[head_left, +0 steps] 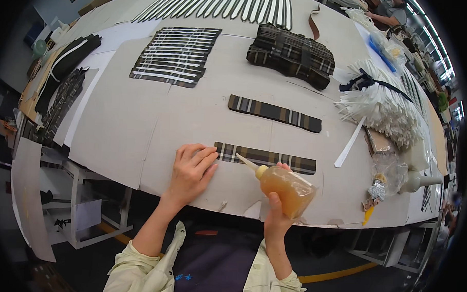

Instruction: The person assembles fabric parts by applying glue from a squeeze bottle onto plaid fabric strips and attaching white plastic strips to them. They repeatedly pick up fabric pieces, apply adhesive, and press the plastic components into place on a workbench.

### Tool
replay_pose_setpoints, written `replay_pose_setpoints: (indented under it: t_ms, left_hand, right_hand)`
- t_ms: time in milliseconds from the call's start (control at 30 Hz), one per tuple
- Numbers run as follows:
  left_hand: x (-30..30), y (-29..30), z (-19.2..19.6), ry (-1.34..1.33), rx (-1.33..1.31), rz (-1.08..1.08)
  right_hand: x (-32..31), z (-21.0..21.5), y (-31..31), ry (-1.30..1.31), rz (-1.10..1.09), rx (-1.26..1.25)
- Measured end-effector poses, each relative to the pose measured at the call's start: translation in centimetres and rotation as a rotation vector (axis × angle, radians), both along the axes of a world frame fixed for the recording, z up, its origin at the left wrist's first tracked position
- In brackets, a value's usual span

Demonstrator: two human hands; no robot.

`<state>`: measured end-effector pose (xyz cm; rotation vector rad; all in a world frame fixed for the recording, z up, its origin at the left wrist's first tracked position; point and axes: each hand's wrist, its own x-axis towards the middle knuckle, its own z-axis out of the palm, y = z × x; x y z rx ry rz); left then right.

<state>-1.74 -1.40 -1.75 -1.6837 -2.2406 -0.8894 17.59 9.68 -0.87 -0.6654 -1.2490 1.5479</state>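
Observation:
My right hand is wrapped round a clear squeeze bottle of amber liquid, tilted so that its long pale nozzle points to the upper left. The nozzle tip is over a plaid fabric strip lying crosswise before me; whether it touches cannot be told. My left hand lies on the table with fingers stretched out, its fingertips at the left end of that strip. A second plaid strip lies flat a little farther away.
Behind are a tied stack of plaid pieces, plaid strips with white bands and a fan of white-and-dark strips. At right stand a tied bundle of white strips, a loose white strip and a white bottle.

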Motion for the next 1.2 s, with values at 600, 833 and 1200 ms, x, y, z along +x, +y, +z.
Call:
replay_pose_setpoints:
  t_ms: [600,833,1200]
  left_hand:
    - [0.0,-0.2,-0.1,0.021,-0.018,0.01]
    - [0.4,0.2,0.1,0.02,-0.035,0.011]
    - [0.9,0.6,0.2,0.058,-0.06,0.013]
  right_hand:
    - [0.3,-0.8,-0.8,-0.248,-0.101,0.628]
    - [2.3,-1.6,0.8,-0.19,-0.213,0.795]
    - [6.0,-2.1,3.8,-0.263,-0.368,0.826]
